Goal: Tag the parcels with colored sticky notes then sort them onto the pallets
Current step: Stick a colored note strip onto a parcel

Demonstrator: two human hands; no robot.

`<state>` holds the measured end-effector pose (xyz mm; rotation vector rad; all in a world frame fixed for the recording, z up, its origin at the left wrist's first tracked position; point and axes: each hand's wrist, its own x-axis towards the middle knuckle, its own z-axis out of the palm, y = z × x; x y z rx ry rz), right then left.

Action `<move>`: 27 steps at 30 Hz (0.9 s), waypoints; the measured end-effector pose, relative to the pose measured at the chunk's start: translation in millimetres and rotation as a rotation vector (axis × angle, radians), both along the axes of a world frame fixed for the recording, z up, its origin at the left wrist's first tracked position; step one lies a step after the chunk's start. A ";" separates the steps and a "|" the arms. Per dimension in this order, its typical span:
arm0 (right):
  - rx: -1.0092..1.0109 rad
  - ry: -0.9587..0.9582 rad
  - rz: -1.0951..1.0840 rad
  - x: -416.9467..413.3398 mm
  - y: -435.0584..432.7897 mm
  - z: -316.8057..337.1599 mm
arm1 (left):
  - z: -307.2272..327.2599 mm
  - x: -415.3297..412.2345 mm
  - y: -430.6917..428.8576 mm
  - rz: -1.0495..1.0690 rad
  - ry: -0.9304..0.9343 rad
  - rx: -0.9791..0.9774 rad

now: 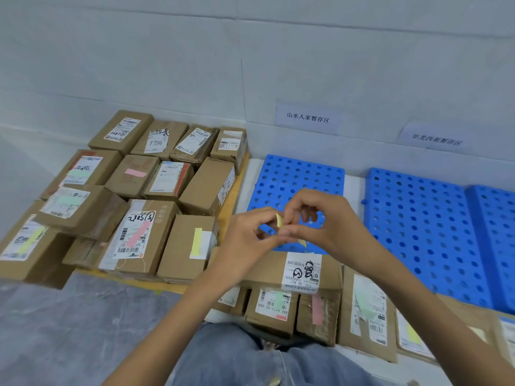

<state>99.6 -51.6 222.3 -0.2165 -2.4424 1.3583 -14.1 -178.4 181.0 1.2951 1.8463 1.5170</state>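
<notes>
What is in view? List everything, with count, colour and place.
Parcels: about thirteen, brown, stacked at left, several with pink, green or yellow notes.
Near parcels: about six, brown, bottom centre and right.
Pallets: three, blue, perforated, by the wall at right.
Signs: two, white, on the wall above the pallets.
Yellow sticky note: one, between both hands.
Jeans: blue, bottom centre.
Left hand: pinches the note.
Right hand: pinches the note.
</notes>
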 end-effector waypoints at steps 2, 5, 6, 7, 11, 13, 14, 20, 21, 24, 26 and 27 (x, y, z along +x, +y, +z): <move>0.004 -0.013 0.009 -0.3 1.6 -2.5 | 0.4 0.4 -0.3 -0.013 0.003 -0.008; -0.022 -0.018 0.042 0.2 5.8 -6.1 | 0.1 0.4 -2.1 -0.014 -0.011 -0.025; -0.028 -0.023 0.056 0.5 7.1 -7.5 | -0.2 0.9 -3.0 -0.019 -0.029 -0.036; -0.038 -0.028 0.067 0.9 7.8 -7.9 | -0.2 1.6 -3.8 -0.026 -0.050 -0.046; -0.105 -0.036 0.088 4.1 8.7 -6.3 | 2.0 4.1 -4.6 -0.047 -0.068 -0.061; -0.131 -0.030 0.094 5.3 8.7 -6.2 | 3.3 4.4 -4.5 -0.050 -0.071 -0.065; -0.140 -0.026 0.095 5.8 8.9 -6.5 | 3.8 4.7 -4.5 -0.050 -0.074 -0.067; -0.179 -0.009 0.129 6.5 10.2 -7.7 | 6.1 5.9 -4.7 -0.053 -0.050 -0.071; -0.190 -0.010 0.135 6.5 10.4 -7.8 | 6.6 6.0 -5.1 -0.055 -0.047 -0.071; -0.211 -0.020 0.147 6.5 10.6 -7.3 | 9.1 6.9 -6.1 -0.069 -0.045 -0.075; -0.229 -0.026 0.144 7.2 9.7 -6.9 | 10.6 7.2 -6.4 -0.073 -0.038 -0.074; -0.243 -0.029 0.140 7.7 8.8 -6.6 | 11.0 7.3 -6.3 -0.075 -0.035 -0.075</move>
